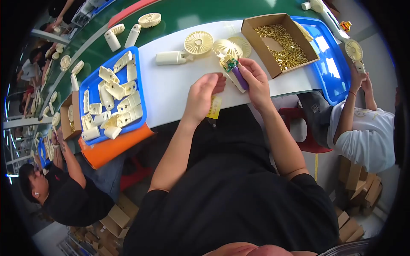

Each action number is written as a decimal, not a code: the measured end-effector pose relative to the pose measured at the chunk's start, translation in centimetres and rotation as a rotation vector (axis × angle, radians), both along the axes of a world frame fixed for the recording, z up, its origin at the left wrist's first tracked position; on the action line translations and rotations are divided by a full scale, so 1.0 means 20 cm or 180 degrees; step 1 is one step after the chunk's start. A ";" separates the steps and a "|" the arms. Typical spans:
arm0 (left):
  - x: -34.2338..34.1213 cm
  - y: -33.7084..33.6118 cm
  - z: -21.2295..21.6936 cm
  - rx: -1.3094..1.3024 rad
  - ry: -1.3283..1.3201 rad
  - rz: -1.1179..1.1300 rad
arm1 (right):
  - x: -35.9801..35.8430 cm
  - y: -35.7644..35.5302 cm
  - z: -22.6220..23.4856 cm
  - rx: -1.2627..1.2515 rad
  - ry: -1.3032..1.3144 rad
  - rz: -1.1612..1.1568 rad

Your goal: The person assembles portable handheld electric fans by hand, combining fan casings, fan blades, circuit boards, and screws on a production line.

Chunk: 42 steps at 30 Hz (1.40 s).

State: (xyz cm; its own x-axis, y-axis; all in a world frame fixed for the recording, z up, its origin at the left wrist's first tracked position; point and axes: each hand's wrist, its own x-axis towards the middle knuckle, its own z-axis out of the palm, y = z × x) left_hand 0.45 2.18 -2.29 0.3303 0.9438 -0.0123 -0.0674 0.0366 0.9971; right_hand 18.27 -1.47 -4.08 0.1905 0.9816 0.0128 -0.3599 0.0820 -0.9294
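Right hand [255,77]: fingers [245,66] curled, pinching a half-built cream fan [227,52] with purple battery [240,78] and green circuit board [231,64] exposed. Left hand [204,94]: fingers [218,83] bent together, gripping a yellow tool [214,107] poking out beneath. Beyond the right fingertips, a cardboard box [252,32] of brass parts; left of the left knuckles, a blue tray [143,106] of cream shells.

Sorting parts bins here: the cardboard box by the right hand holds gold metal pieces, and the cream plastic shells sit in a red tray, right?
Not quite. In the head view the cream shells lie in a blue tray, not red. The cardboard box by the right hand does hold gold metal pieces.
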 end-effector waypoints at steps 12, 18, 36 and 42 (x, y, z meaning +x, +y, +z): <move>0.12 0.13 -0.14 0.2993 0.1768 0.0303 | 0.04 0.06 0.03 0.0181 0.0018 -0.0291; 0.26 0.23 0.00 0.1217 -0.0664 0.1172 | 0.09 0.25 0.25 0.0742 -0.0500 -0.0369; 0.19 -0.01 -0.03 0.1561 0.0900 -0.0799 | 0.02 0.12 0.48 0.0673 -0.0401 -0.0171; 0.01 0.00 0.19 -0.1376 -0.2793 -0.0703 | -0.27 -0.09 0.26 0.0786 -0.0873 -0.0575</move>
